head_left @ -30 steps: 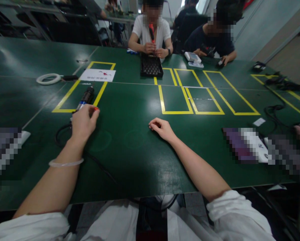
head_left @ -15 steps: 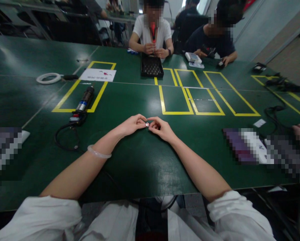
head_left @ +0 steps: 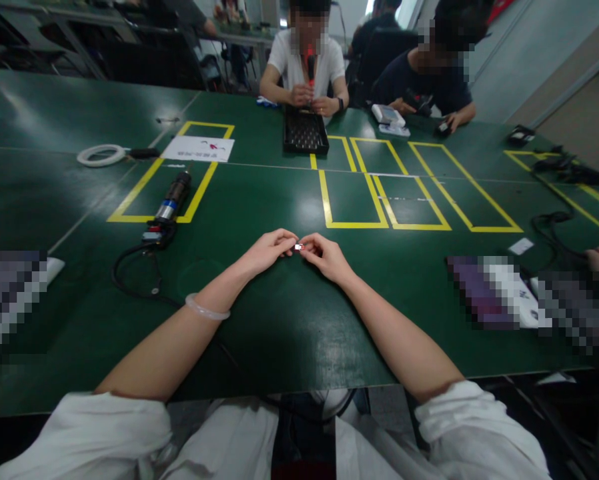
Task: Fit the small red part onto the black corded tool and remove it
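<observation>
Between my fingertips is a small shiny piece (head_left: 298, 247), white and reddish with a bright glint; it is too small for me to make out its kind. My left hand (head_left: 273, 248) pinches it from the left with thumb and forefinger. From the right, the closed fingers of my right hand (head_left: 325, 255) grip its other side. Both hands are just above or resting on the green table (head_left: 279, 333); I cannot tell which. A pale bangle (head_left: 207, 308) circles my left wrist.
Left of my hands lies an electric screwdriver (head_left: 170, 203) with a black cable. Yellow tape outlines (head_left: 357, 225) mark the table. Across it, a person in white (head_left: 307, 73) works over a black tray (head_left: 305, 133). A coil of white cable (head_left: 101, 155) lies beside a paper sheet (head_left: 198, 149).
My left hand has shifted slightly right, and the fingertips of both hands sit closer together. The small piece has turned and now shows a brighter face.
</observation>
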Available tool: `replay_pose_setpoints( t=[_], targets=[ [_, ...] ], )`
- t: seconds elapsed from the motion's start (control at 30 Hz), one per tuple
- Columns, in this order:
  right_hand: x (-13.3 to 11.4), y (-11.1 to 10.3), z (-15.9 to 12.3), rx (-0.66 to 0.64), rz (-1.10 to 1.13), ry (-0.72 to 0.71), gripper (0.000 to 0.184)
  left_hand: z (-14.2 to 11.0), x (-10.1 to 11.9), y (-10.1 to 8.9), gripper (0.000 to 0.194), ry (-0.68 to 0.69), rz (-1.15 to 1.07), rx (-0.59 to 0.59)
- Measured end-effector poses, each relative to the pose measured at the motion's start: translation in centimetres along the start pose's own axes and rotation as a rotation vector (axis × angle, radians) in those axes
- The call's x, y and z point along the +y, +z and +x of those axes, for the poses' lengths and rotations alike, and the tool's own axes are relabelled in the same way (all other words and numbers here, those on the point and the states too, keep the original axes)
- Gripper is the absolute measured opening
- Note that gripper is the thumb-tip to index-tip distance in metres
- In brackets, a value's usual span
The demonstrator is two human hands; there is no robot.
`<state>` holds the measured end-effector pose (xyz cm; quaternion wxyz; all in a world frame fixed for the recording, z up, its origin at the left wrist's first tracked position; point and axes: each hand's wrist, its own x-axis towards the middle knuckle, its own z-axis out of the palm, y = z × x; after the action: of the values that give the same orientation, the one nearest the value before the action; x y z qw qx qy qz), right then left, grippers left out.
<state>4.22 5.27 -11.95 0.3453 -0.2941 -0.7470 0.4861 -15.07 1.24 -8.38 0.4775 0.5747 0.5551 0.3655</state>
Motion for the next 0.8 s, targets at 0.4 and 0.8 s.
replay_pose_setpoints(
  t=[0.4,0.8],
  targets=[
    [-0.1,0.0,0.1,0.036,0.083,0.040,0.024,-0.2,-0.6,0.3,0.031,0.130,0.013,-0.034],
    [-0.1,-0.2,0.2,0.077,-0.004,0.025,0.022,-0.1,-1.1,0.5,0.034,0.119,0.032,0.017]
  ],
)
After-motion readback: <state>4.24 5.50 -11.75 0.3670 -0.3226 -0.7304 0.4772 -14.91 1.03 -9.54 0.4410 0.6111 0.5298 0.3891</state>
